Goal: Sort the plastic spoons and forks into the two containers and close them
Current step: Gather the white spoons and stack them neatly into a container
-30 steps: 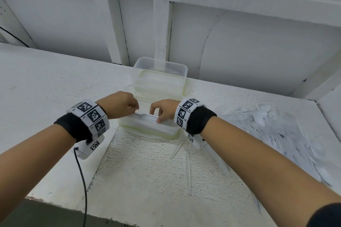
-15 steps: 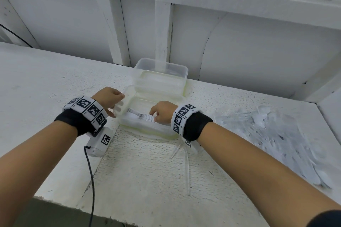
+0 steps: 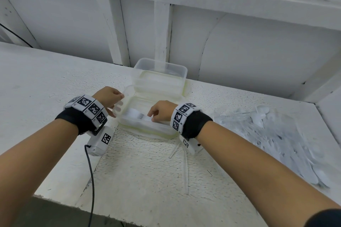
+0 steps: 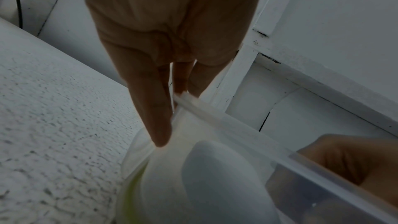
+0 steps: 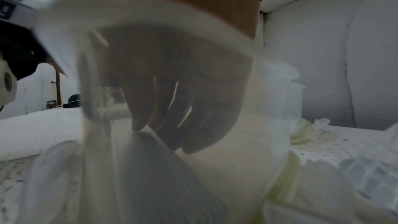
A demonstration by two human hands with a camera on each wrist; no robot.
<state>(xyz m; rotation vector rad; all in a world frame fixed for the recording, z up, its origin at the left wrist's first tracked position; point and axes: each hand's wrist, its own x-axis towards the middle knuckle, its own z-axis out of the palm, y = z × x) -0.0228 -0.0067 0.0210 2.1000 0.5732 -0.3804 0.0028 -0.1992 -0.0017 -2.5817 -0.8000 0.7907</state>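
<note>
A clear open container [image 3: 147, 131] lies in the middle of the white table, with a stack of white plastic forks [image 3: 137, 115] inside. My right hand [image 3: 152, 116] reaches into it, and thumb and fingers pinch the fork stack [image 5: 172, 168]. At the container's left end my left hand [image 3: 118, 97] grips the raised latch flap [image 3: 119, 107]. In the left wrist view my fingers [image 4: 159, 117] hold that flap's rim [image 4: 215, 122]. A second clear container [image 3: 160, 72] stands just behind the first one.
A loose pile of white plastic cutlery [image 3: 267, 134] covers the table at the right. Two or three clear utensils [image 3: 186, 167] lie in front of the near container. A black cable [image 3: 90, 171] hangs over the table's front edge. White wall panels rise directly behind.
My left hand has moved from the forks in the middle of the container to its left end and taken hold of the flap. The right hand stays on the fork stack.
</note>
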